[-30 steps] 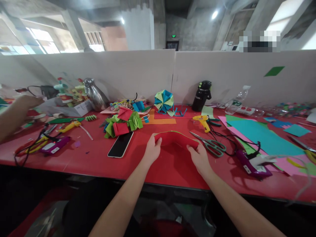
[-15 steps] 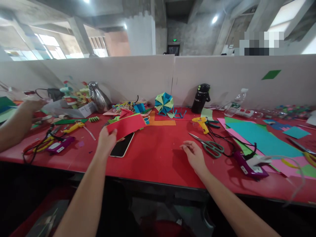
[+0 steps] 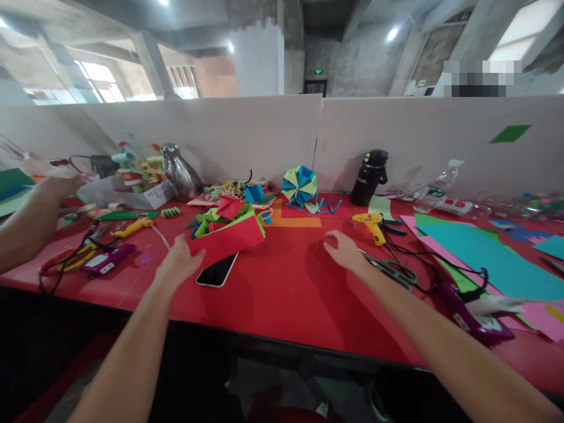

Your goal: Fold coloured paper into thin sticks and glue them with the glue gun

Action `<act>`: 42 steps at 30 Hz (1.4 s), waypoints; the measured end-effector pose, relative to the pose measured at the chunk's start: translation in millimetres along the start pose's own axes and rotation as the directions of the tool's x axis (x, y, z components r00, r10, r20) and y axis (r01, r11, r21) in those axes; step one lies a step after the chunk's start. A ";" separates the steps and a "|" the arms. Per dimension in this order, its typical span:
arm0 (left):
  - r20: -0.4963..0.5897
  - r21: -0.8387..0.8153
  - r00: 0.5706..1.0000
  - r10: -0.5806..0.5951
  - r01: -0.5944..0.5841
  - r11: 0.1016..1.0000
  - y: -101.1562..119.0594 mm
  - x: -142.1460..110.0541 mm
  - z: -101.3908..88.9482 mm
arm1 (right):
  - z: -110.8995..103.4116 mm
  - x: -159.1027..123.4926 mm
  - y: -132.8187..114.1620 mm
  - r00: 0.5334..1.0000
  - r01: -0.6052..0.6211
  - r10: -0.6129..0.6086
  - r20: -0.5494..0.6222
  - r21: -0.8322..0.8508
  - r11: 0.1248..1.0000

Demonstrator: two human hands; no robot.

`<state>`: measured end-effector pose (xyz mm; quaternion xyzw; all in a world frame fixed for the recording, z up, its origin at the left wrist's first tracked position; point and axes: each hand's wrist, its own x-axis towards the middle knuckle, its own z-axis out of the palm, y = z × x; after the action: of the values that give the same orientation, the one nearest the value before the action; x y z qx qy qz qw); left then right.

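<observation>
My left hand (image 3: 178, 258) grips the left end of a red paper strip (image 3: 229, 239) with a light green edge along its top. The strip is tilted above the table, in front of a heap of green and red folded paper pieces (image 3: 227, 212) and partly over a black-screened phone (image 3: 218, 271). My right hand (image 3: 344, 249) is over the red tabletop with loosely curved fingers and nothing visible in them. Just right of it lie green-handled scissors (image 3: 394, 270), partly hidden by my forearm, and a yellow glue gun (image 3: 371, 227).
A blue and green folded-paper ball (image 3: 299, 187) stands at the back beside a black bottle (image 3: 369, 179). Purple power strips (image 3: 471, 317) with cables lie at right and left. Coloured sheets (image 3: 476, 249) cover the right side. Another person's arm (image 3: 33, 226) reaches in at left.
The view has shifted slightly, so most things sit further right. My left hand has moved left and lower with the red paper strip, showing more of the paper heap behind it.
</observation>
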<state>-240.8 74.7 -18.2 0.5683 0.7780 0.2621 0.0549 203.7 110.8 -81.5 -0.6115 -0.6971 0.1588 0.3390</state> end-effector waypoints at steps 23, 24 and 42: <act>0.475 0.115 0.449 0.757 -0.884 0.452 111.3 -58.3 60.6 | 7.6 122.2 -17.2 0.892 0.452 -0.300 0.339 -0.667 0.592; 0.462 0.122 0.459 0.759 -0.880 0.458 112.3 -57.5 64.2 | 7.8 123.6 -18.7 0.894 0.448 -0.320 0.315 -0.669 0.592; 0.322 0.168 0.607 0.727 -0.792 0.587 119.1 -21.5 110.0 | -65.1 140.2 -27.6 0.856 0.221 -0.269 -0.441 -0.156 0.963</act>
<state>-89.2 118.9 -61.0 0.8734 0.4766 0.0774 -0.0630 223.4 227.3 21.9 -0.5539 -0.6765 -0.0695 0.4802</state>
